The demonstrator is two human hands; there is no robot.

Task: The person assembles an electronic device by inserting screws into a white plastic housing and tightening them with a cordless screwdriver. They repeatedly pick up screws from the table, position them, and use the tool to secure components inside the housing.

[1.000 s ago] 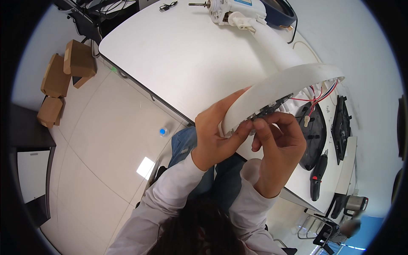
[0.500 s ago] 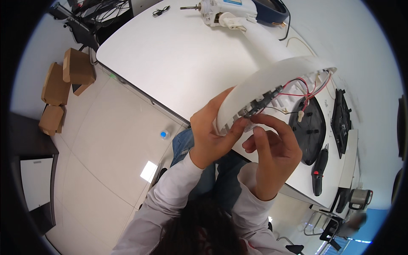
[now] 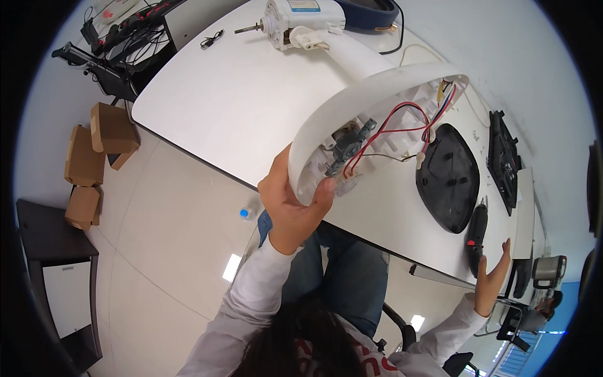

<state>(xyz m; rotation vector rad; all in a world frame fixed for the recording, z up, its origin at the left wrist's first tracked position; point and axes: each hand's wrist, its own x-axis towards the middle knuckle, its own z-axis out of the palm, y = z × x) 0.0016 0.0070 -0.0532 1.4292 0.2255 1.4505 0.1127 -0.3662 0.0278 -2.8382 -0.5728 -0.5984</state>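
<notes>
Curved white housing (image 3: 359, 95), red wires (image 3: 402, 130) inside, left hand (image 3: 292, 210) gripping it, right hand (image 3: 493, 281) outspread

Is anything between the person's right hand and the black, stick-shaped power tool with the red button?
Nothing visible is: the open right hand is close beside the handle end of the black power tool. The dark, rounded plastic panel lies beyond the tool, off that path.
</notes>
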